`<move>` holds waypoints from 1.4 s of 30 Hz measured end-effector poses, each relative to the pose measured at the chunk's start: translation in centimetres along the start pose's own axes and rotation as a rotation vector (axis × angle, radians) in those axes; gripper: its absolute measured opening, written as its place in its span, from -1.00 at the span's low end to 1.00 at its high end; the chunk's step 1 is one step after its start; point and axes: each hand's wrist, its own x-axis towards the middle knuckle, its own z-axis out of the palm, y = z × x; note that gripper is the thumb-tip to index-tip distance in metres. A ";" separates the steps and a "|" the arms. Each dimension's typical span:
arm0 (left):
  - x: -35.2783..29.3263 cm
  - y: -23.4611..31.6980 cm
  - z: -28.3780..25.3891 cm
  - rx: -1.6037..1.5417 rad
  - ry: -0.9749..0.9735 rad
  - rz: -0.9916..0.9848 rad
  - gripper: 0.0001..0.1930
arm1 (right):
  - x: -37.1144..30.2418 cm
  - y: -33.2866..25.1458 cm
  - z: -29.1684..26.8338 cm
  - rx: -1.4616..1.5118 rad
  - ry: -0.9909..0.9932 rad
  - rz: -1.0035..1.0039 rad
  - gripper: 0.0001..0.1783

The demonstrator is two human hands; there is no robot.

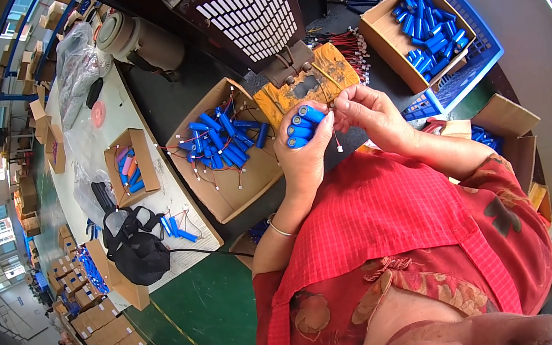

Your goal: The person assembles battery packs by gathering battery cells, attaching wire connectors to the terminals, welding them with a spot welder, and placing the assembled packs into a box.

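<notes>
Left hand (305,160) snug around blue cells (311,115), right hand (374,116) in pinch on wire (337,138) alongside.

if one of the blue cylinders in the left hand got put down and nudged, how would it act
A blue cylinder would probably roll on its side, being round. It looks stiff, since it sits straight in the left hand. Its smooth-looking side might be slippery.
</notes>
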 end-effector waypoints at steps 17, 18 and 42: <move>4.5 2.4 -2.1 0.787 -0.077 0.322 -0.78 | 3.5 -4.9 -0.5 -0.557 -0.070 0.029 -0.71; 4.6 2.6 -2.0 0.862 -0.084 0.279 -0.80 | 3.7 -5.4 -0.3 -0.570 -0.094 0.057 -0.71; 4.4 2.6 -1.6 0.880 -0.045 0.255 -0.78 | 4.2 -5.1 -2.0 -0.355 -0.144 0.192 -0.75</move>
